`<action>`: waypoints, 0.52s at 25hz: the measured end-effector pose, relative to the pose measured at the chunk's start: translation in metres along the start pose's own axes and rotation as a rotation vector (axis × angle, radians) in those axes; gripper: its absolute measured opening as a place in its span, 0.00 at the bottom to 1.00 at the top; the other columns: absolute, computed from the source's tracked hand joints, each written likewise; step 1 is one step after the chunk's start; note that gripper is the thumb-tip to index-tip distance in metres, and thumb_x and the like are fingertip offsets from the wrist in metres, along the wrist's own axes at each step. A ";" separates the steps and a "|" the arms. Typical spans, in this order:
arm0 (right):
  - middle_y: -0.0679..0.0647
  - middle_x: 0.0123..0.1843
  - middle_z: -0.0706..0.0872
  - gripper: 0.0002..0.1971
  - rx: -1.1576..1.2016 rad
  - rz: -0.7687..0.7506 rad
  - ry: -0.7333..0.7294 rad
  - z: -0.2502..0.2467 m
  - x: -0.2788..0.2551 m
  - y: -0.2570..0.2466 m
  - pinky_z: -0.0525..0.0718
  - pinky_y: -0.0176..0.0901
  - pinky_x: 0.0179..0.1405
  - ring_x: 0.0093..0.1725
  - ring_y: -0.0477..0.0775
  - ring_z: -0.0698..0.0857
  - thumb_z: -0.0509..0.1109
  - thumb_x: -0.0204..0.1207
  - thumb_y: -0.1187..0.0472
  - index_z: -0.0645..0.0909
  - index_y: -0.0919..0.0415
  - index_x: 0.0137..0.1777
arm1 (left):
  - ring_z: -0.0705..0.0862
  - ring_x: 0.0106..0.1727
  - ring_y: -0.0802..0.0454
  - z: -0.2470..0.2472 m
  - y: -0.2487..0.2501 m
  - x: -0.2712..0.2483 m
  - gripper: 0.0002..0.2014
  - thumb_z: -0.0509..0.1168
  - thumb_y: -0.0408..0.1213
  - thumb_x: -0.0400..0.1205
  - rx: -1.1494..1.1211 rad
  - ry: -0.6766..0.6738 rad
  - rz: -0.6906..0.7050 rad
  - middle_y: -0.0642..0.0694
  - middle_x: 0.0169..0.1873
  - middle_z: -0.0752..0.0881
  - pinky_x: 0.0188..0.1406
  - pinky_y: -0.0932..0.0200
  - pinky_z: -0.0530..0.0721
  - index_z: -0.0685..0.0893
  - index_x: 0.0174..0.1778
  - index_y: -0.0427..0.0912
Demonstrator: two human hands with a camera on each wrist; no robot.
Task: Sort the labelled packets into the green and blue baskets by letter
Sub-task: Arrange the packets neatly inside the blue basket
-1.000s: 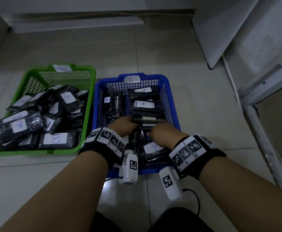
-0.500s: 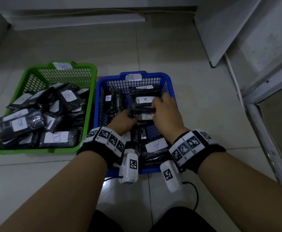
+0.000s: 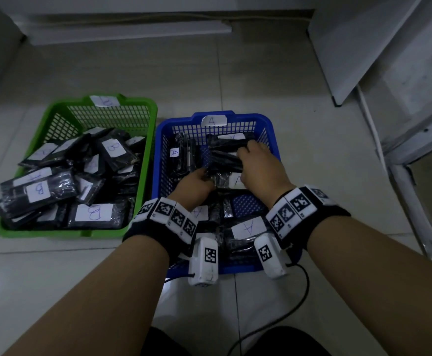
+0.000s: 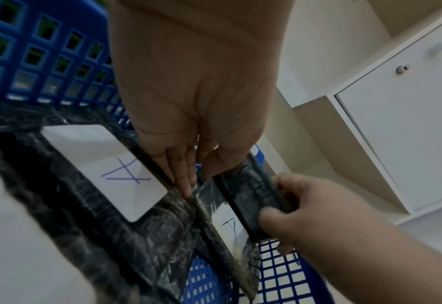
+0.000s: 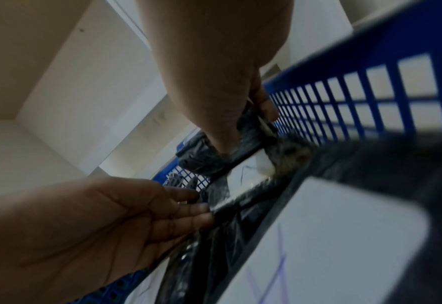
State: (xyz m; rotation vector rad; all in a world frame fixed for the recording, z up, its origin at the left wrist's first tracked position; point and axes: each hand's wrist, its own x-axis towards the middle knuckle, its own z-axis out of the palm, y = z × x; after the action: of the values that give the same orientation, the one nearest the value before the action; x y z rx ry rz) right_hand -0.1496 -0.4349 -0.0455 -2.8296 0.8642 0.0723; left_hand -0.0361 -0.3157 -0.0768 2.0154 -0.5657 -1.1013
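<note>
The blue basket [image 3: 271, 127], tagged A, holds black packets with white A labels [image 3: 247, 228]. The green basket [image 3: 145, 155] on its left, tagged B, is full of B-labelled packets [image 3: 94, 213]. My right hand [image 3: 248, 152] grips a stack of black packets [image 3: 222, 155] at the far end of the blue basket; the right wrist view shows thumb and fingers of that right hand [image 5: 243, 131] wrapped round the stack [image 5: 209, 162]. My left hand [image 3: 204, 176] is in the basket's middle. Its straight fingers [image 4: 186, 181] touch the packets beside an A label [image 4: 111, 164].
Both baskets stand side by side on a pale tiled floor. A white cabinet [image 3: 358, 47] and a door frame [image 3: 415, 155] rise at the right. A low white ledge [image 3: 132, 32] runs along the back wall. A black cable [image 3: 286, 312] trails near my knees.
My right hand reached from the basket's middle to its far end and took hold of a stack of packets. The left hand stayed near the middle, shifting slightly forward.
</note>
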 end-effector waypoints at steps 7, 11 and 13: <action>0.61 0.61 0.76 0.18 0.106 0.010 0.095 -0.014 -0.014 0.017 0.73 0.45 0.44 0.63 0.63 0.74 0.67 0.71 0.66 0.77 0.65 0.61 | 0.83 0.52 0.49 0.001 0.007 0.000 0.28 0.67 0.35 0.79 0.079 -0.009 0.028 0.46 0.51 0.82 0.55 0.57 0.82 0.69 0.76 0.43; 0.61 0.60 0.77 0.16 0.143 0.020 0.099 -0.013 -0.014 0.019 0.76 0.47 0.46 0.61 0.62 0.75 0.66 0.72 0.66 0.78 0.65 0.61 | 0.85 0.54 0.47 0.009 0.009 -0.001 0.20 0.74 0.40 0.74 0.067 -0.025 0.026 0.42 0.53 0.86 0.60 0.51 0.84 0.79 0.61 0.44; 0.61 0.59 0.77 0.16 0.172 0.045 0.124 -0.014 -0.013 0.021 0.76 0.47 0.47 0.61 0.62 0.75 0.66 0.72 0.66 0.78 0.66 0.60 | 0.84 0.52 0.45 0.006 0.010 -0.003 0.13 0.71 0.40 0.76 0.052 0.016 0.017 0.41 0.52 0.85 0.58 0.50 0.84 0.78 0.55 0.45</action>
State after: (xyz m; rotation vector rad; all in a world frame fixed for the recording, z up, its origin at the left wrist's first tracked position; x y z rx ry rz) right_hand -0.1717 -0.4476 -0.0343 -2.6767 0.9129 -0.1658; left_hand -0.0433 -0.3222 -0.0694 2.0582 -0.6080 -1.0700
